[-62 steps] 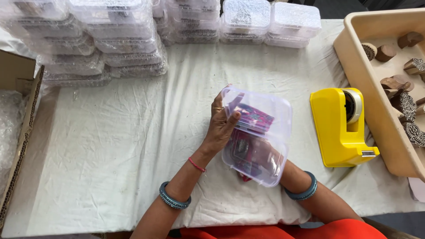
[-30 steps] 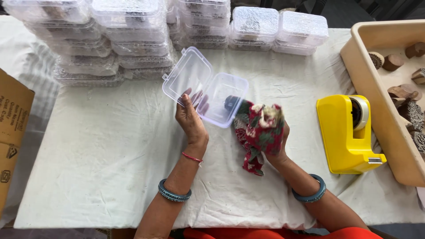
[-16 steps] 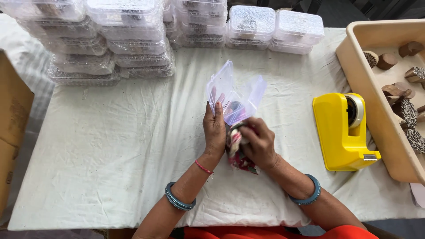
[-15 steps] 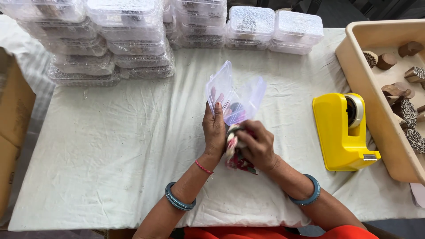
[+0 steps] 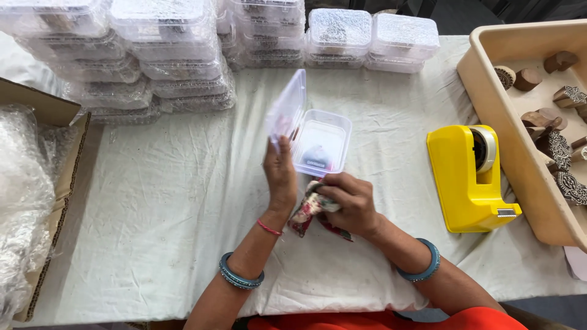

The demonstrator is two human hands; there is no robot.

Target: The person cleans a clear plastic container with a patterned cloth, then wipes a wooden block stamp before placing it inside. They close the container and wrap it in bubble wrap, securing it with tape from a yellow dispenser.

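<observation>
Left hand [image 5: 280,174] grips the raised lid of a clear hinged plastic box [image 5: 321,142], which sits open on the white tablecloth [image 5: 153,208] left of the yellow tape dispenser [image 5: 468,177]. Right hand [image 5: 348,201] is closed around a bunched patterned cloth [image 5: 307,211], just below the box's near edge. Stacked clear boxes [image 5: 177,55] lie beyond the open box; a beige tray [image 5: 489,91] of carved wooden blocks [image 5: 559,146] is right of the dispenser.

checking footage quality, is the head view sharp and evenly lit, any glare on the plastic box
Head view: soft, even light, faint shadows on the white cloth; left hand, right hand and open clear box fairly sharp; its raised lid looks hazy, with no strong glare.
</observation>
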